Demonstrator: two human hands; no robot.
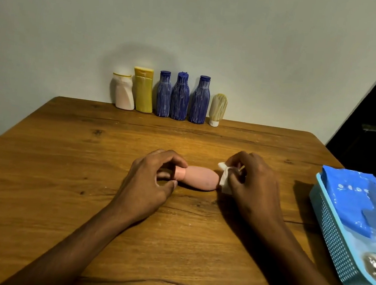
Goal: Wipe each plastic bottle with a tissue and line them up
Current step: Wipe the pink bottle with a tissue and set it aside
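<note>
Right now I am counting six plastic bottles standing in a row along the far edge of the brown wooden table (pixel 61 174), against the pale wall: one white slanted bottle (pixel 124 93), one yellow flat-capped bottle (pixel 143 90), three dark blue streaked bottles (pixel 164 95) (pixel 180 97) (pixel 200 100), and one small cream bottle standing on its white cap (pixel 217 109). A seventh, the pink rounded plastic bottle (pixel 198 177), is lying on its side at the table's middle. One light blue perforated plastic basket (pixel 335 241) is sitting at the right edge, holding one blue crinkled packet (pixel 358 201) and something silvery I cannot make out. Bare wood is stretching wide between the pink bottle and the far row, and again on the left half.

My left hand (pixel 152 180) is curling its fingers round the pink bottle's neck end. My right hand (pixel 251 184) is pinching a white crumpled tissue (pixel 225 180) against the bottle's base, so the bottle is lying between both hands.
</note>
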